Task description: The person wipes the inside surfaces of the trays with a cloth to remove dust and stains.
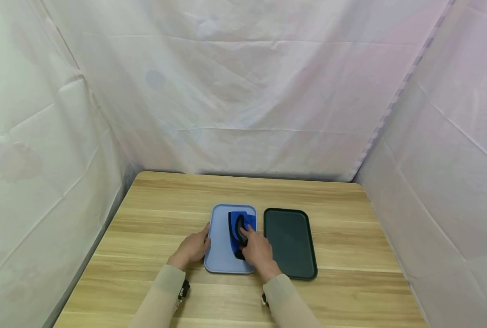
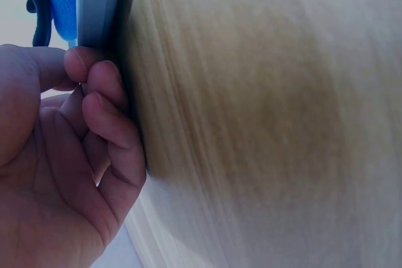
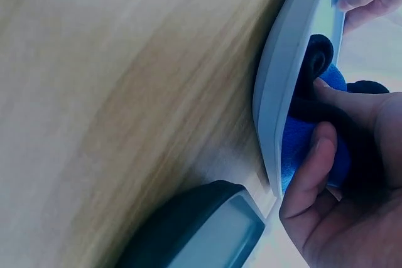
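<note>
A light blue tray (image 1: pixel 219 259) lies on the table, with a blue fabric piece with black trim (image 1: pixel 234 234) toward its right side. My left hand (image 1: pixel 195 246) is at the tray's left edge; the left wrist view shows curled fingers (image 2: pixel 113 120) and thumb at the rim. Over the fabric piece, my right hand (image 1: pixel 257 249) pinches a black strip of it between thumb and fingers. In the right wrist view that black strip (image 3: pixel 312 61) curls up above the tray, and the palm hides part of the blue cloth (image 3: pixel 295 145).
Close to the right of the light blue tray lies a dark green tray (image 1: pixel 289 243). Both rest on a wood-grain table (image 1: pixel 161 205). Pale fabric walls (image 1: pixel 243 100) enclose the table at the back and both sides.
</note>
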`<state>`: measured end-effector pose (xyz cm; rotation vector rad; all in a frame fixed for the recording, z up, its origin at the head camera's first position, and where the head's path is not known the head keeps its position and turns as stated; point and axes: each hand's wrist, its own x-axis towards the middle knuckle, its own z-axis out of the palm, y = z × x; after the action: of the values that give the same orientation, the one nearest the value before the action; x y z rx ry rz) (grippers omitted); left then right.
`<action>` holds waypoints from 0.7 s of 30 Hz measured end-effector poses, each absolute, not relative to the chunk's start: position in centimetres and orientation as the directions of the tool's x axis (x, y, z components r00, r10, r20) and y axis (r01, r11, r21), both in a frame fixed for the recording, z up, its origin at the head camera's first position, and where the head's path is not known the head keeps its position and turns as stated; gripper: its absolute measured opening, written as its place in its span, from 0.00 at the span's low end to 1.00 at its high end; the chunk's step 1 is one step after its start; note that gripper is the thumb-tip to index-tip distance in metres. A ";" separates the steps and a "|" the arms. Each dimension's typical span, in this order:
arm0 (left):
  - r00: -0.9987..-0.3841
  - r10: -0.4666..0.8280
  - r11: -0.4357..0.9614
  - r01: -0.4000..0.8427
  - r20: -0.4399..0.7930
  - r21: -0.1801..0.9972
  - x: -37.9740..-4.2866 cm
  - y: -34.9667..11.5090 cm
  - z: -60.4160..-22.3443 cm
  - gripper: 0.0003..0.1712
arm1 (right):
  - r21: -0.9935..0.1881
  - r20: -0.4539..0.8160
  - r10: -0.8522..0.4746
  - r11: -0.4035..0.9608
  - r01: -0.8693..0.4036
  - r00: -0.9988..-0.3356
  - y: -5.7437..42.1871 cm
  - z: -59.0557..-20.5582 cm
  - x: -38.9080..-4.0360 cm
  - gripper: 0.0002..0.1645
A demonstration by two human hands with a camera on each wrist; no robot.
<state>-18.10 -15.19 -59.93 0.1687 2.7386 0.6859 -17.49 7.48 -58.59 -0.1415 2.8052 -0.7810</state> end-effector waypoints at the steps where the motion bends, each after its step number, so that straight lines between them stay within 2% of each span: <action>1: -0.944 0.188 0.879 0.039 -0.271 0.475 -18.1 -15.2 -59.9 0.33 | -0.521 -0.192 -0.150 0.853 -0.028 -0.970 7.5 -58.6 -17.6 0.38; 21: -0.943 0.199 0.869 0.044 -0.267 0.493 -18.1 -15.3 -60.2 0.33 | -0.499 -0.210 -0.130 0.867 -0.009 -0.969 7.3 -58.8 -19.6 0.38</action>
<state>-18.10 -15.26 -60.15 0.1822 2.7300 0.7102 -19.59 7.30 -58.79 -0.1062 2.8032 -0.7478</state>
